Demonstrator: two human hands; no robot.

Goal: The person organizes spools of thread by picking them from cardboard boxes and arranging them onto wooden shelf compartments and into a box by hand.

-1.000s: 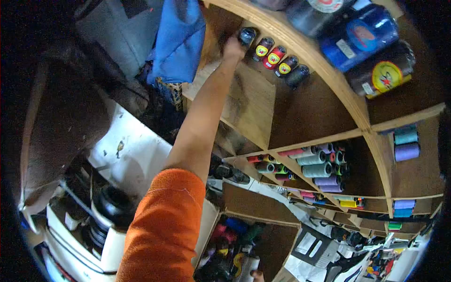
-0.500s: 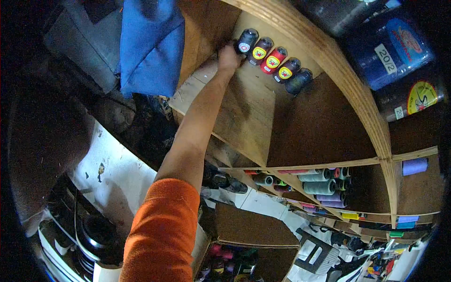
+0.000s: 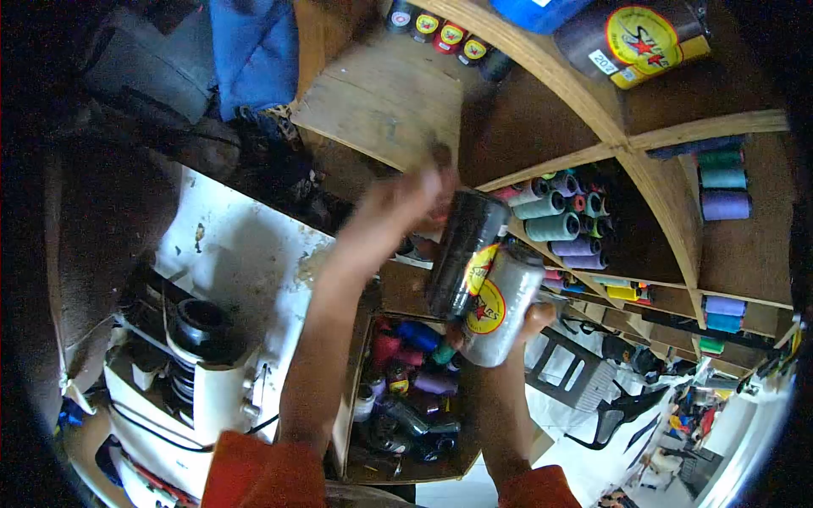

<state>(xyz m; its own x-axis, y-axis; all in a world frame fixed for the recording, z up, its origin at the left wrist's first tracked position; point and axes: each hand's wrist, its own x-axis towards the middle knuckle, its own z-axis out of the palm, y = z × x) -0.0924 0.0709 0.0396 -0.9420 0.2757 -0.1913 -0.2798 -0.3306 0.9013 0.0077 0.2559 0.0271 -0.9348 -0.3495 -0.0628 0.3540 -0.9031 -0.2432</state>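
Observation:
My right hand [image 3: 537, 321] is wrapped round a grey-white thread spool [image 3: 503, 313] with a yellow label. Against that spool leans a black thread spool [image 3: 464, 250], tilted, with a similar label. My left hand [image 3: 415, 196] is smeared by motion at the upper end of the black spool; whether it touches the spool is unclear. Below both hands stands an open cardboard box [image 3: 345, 423] holding several mixed spools. The row of dark and red spools [image 3: 450, 36] sits on the wooden shelf above.
Wooden shelf compartments [image 3: 660, 199] curve along the right, with stacked grey and purple spools [image 3: 552, 227]. Large wrapped thread packs [image 3: 631, 44] sit at upper right. A white machine [image 3: 222, 394] with a black wheel stands lower left. Blue cloth [image 3: 254, 55] hangs at upper left.
My left hand has come down from the spool row on the shelf to the black spool. My right hand and the two labelled spools have come into view. The view has shifted downward.

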